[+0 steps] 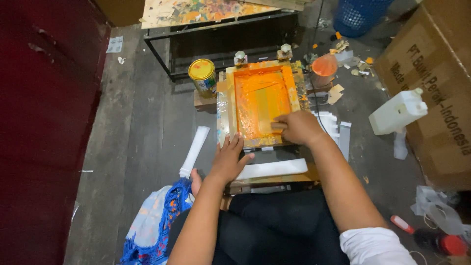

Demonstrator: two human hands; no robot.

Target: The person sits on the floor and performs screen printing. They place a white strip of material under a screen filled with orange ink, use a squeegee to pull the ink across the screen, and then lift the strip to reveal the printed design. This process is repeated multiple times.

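Note:
A wooden printing screen frame (230, 105) coated in orange ink lies flat on a low stand in front of me. My right hand (297, 127) is closed on a squeegee (277, 125) at the near edge of the orange mesh (260, 98). My left hand (228, 159) rests with fingers spread on the frame's near left corner. A white strip (272, 169) lies on the stand just below the frame, between my arms.
A yellow-lidded tin can (202, 76) stands left of the frame. An orange cup (324, 66), a white plastic jug (397, 112), a large cardboard box (436, 93), a blue basket (358, 14), a paint-stained table (196, 11), white strips (195, 149) and a blue patterned cloth (157, 221) surround me.

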